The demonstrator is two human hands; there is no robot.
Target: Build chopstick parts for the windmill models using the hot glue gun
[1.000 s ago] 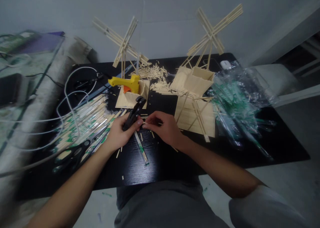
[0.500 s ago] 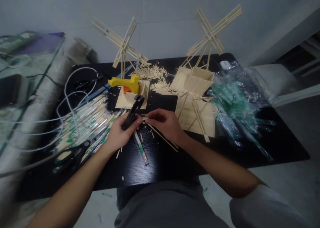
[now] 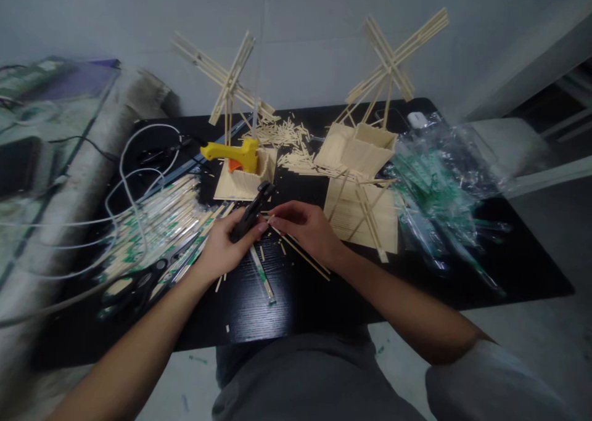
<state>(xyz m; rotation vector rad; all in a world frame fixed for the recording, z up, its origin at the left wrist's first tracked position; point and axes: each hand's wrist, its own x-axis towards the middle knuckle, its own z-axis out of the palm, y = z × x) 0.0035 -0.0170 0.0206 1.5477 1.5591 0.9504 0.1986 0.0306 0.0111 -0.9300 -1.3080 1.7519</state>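
Observation:
My left hand is closed around a black hand tool, perhaps cutters or pliers; its working end is hidden at my fingers. Close beside it, my right hand pinches a thin wooden stick between thumb and fingertips. The fingertips of both hands nearly meet. Below them on the black table lie short cut stick pieces, longer bare sticks and a wrapped pair of chopsticks.
A yellow glue gun rests in a stick-built box on the left windmill model. A second windmill model stands right. Wrapped chopsticks, scissors and white cables lie left; plastic wrappers heap right.
The black tool in my left hand has tilted and shifted slightly to the right and down. My right hand stays nearly still, with the stick in its pinch.

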